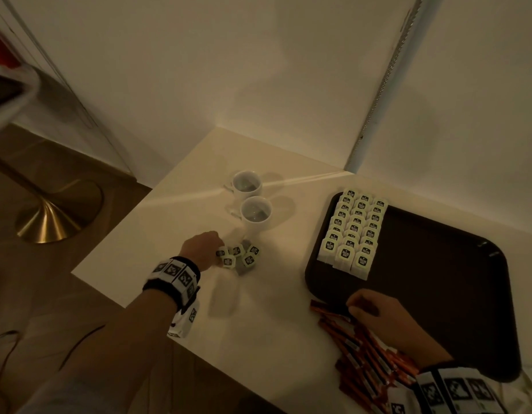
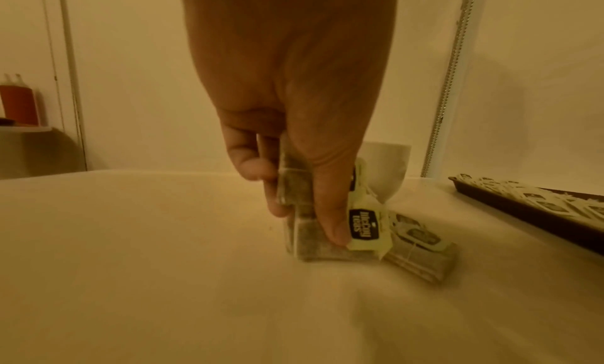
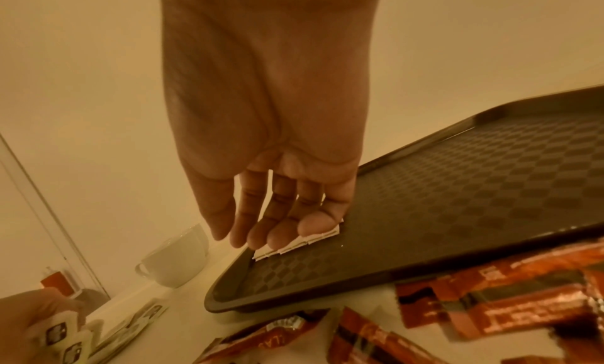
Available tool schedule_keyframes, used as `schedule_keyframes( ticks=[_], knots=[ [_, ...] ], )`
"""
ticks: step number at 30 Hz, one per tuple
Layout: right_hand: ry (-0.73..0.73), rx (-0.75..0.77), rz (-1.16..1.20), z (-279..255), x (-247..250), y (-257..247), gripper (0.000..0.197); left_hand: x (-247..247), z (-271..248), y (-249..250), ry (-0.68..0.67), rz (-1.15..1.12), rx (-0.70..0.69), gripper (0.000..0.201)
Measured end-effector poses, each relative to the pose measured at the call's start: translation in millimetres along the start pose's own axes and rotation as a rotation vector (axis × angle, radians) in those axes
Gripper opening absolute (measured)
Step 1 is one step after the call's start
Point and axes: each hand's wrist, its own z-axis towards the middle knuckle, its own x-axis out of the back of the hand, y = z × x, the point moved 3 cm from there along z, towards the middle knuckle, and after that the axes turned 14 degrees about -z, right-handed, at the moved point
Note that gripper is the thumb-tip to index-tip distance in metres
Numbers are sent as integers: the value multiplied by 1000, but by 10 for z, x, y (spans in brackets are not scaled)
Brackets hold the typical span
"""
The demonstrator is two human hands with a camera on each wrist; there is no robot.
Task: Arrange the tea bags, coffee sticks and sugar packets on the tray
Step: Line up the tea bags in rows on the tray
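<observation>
A dark tray [image 1: 432, 282] lies at the table's right, with rows of tagged tea bags [image 1: 353, 231] along its left end. Several loose tea bags [image 1: 244, 256] sit near the mugs. My left hand [image 1: 218, 253] reaches into them. In the left wrist view my left hand [image 2: 304, 214] pinches a few tea bags [image 2: 299, 189] between thumb and fingers, and others [image 2: 421, 248] lie flat beside it. My right hand [image 1: 353, 306] hovers over the tray's near left corner beside a heap of orange coffee sticks [image 1: 363, 354]. The fingers [image 3: 278, 235] hang loose and hold nothing.
Two white mugs [image 1: 247, 183] [image 1: 255, 212] stand behind the loose tea bags. Walls meet the table at the back. The table's left edge [image 1: 109, 243] drops to the floor, where a brass stand base [image 1: 52, 219] sits. Coffee sticks [image 3: 490, 305] crowd the near edge.
</observation>
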Motion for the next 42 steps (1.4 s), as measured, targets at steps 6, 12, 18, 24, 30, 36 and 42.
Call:
schedule_keyframes(
  ticks=[6,12,18,24,30,36,42],
  knots=[
    [-17,46,36,78,62,-172,13,285,-174,100,98,-107,12,26],
    [115,212,211,350,324,-822,10,449,-508,732,77,-981,-225,18],
    [273,269,529,511,701,-1261,23,372,-717,1355,14,-1311,-326,23],
    [288,315,526,505,941,-1233,11,242,-672,1611,-132,-1663,-265,49],
    [373,326,378,491,1135,-1259,5,184,-648,1836,-456,-2078,-163,49],
    [510,299,245,402,1621,-1241,10,213,-657,1919,-441,-2230,-135,36],
    [649,425,-133,190,1975,-1427,23,318,-714,2078,-423,-2179,-282,26]
  ],
)
